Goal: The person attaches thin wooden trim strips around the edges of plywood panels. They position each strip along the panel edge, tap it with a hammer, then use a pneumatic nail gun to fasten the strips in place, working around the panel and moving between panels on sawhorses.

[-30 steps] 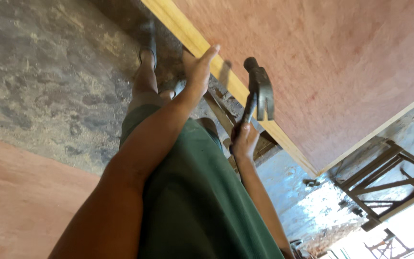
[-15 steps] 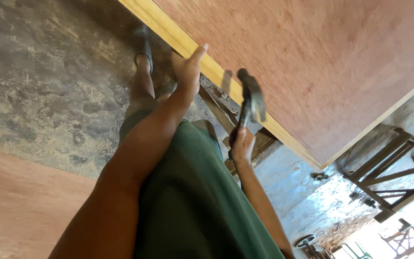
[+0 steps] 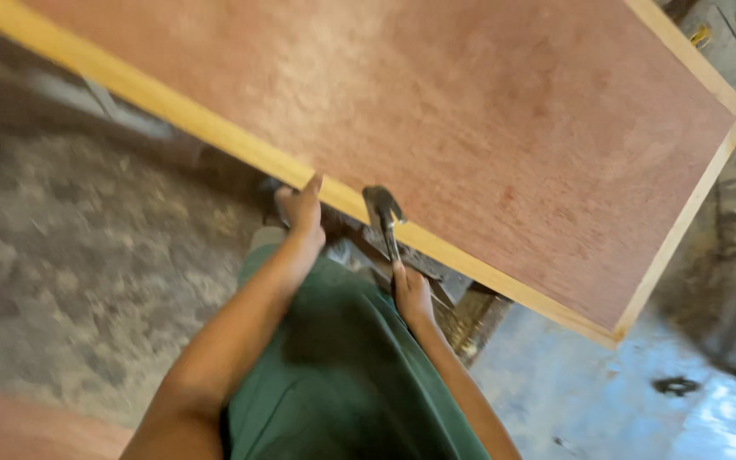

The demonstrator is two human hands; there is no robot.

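A large reddish-brown plywood panel (image 3: pixel 487 119) with a pale wooden edge strip (image 3: pixel 215 136) lies flat in front of me. My left hand (image 3: pixel 301 209) rests against that strip, fingers pointing up at its edge. My right hand (image 3: pixel 411 294) grips the handle of a dark claw hammer (image 3: pixel 382 215), whose head is raised just over the strip, a little right of my left hand. Below both arms hangs my green garment (image 3: pixel 342 375).
Rough grey concrete floor (image 3: pixel 61 273) spreads on the left. A wet bluish floor patch (image 3: pixel 572 383) lies at lower right. Dark wooden supports (image 3: pixel 462 307) show under the panel. Another reddish board corner (image 3: pixel 10 430) sits at bottom left.
The view has swung, so the panel now fills the top. The hammer head has come down closer to the edge strip. My left hand stays on the strip.
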